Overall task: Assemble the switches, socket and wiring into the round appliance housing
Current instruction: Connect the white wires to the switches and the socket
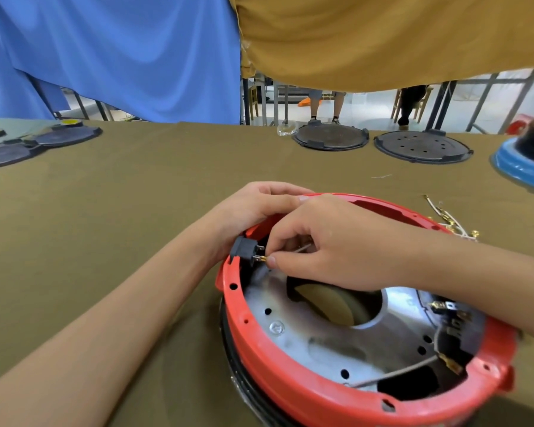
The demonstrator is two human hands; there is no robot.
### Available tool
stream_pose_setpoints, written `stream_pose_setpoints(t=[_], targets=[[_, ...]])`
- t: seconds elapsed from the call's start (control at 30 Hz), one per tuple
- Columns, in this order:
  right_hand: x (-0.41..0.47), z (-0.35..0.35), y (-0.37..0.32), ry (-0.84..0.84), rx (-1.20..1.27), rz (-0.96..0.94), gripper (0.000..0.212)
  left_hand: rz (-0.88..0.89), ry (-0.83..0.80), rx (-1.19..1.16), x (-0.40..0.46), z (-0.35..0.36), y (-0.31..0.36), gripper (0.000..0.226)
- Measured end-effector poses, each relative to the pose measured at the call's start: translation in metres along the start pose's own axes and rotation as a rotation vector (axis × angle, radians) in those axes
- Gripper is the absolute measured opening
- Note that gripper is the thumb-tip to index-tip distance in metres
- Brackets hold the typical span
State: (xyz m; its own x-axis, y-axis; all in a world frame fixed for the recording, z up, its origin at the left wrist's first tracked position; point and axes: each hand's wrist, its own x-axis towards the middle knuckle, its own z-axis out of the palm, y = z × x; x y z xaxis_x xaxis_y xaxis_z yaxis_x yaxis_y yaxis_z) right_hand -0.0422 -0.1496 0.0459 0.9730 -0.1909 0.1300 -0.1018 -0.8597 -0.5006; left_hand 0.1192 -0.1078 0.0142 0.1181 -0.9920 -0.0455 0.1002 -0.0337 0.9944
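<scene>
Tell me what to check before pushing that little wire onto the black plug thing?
1. Black socket seated in the rim of the red housing: ok.
2. Left hand steadies the housing behind the socket: ok.
3. Right hand pinches the brass connector at the socket's lower prong: ok.
4. Connector lined up straight with the prong: cannot tell, fingers hide it.
5. Upper prong bare: ok.
6. Spare wires lie beside the housing within reach: ok.

Right hand [327, 241] pinches brass terminal [267, 259] at black socket [244, 249]; left hand [259, 204] grips red housing [290, 365].
</scene>
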Motion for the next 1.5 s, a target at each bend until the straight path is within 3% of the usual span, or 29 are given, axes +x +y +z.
stream_pose_setpoints(t=[0.33, 0.47, 0.83, 1.33, 1.5], targets=[[0.001, 0.002, -0.004, 0.018, -0.094, -0.025, 0.018, 0.015, 0.065, 0.04, -0.003, 0.006, 0.004, 0.031], [0.002, 0.004, -0.006, 0.045, -0.151, -0.022, 0.019, 0.022, 0.112, 0.132, -0.003, 0.006, 0.004, 0.014], [-0.007, -0.002, -0.001, 0.038, -0.076, -0.001, 0.006, 0.001, 0.135, 0.105, -0.006, 0.009, 0.006, 0.011], [-0.002, 0.006, -0.004, 0.132, -0.151, -0.102, 0.012, 0.052, 0.163, 0.208, -0.01, 0.01, 0.008, 0.013], [-0.002, 0.003, -0.004, 0.095, -0.073, -0.066, 0.011, 0.056, 0.179, 0.253, -0.009, 0.01, 0.009, 0.013]])
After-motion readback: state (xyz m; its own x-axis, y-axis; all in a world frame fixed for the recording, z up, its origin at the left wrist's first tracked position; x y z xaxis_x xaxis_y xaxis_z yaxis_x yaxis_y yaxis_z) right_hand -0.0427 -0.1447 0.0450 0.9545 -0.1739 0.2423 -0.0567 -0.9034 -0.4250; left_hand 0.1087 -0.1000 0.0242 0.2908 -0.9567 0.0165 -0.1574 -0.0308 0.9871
